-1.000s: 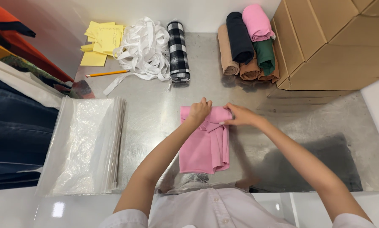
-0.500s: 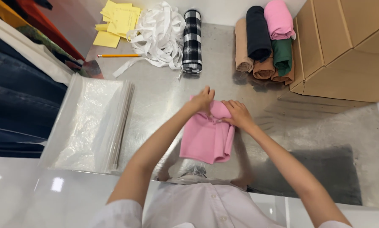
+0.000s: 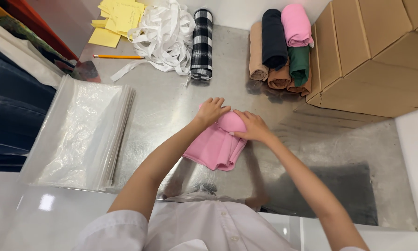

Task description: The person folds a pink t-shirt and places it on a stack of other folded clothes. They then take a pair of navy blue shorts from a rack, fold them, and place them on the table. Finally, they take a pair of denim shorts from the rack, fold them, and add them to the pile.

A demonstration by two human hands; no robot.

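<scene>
A pink garment [image 3: 214, 148] lies on the shiny metal table [image 3: 181, 107], its far end rolled into a thick bulge. My left hand [image 3: 211, 110] presses on the left side of that roll with curled fingers. My right hand [image 3: 251, 126] grips the right side of the roll, fingers laid over the cloth. The flat, unrolled part of the garment stretches back toward my body.
A stack of clear plastic bags [image 3: 81, 132] lies at the left. At the back are yellow paper sheets [image 3: 116, 16], a pencil [image 3: 118, 56], a tangle of white ribbon [image 3: 164, 32], a checked cloth roll [image 3: 201, 44] and several rolled garments [image 3: 283, 46]. Cardboard boxes [image 3: 376, 51] stand at the right.
The roll at the far end of the pink garment has grown thicker and the flat part shorter. Both hands have stayed on the roll as the view shifted.
</scene>
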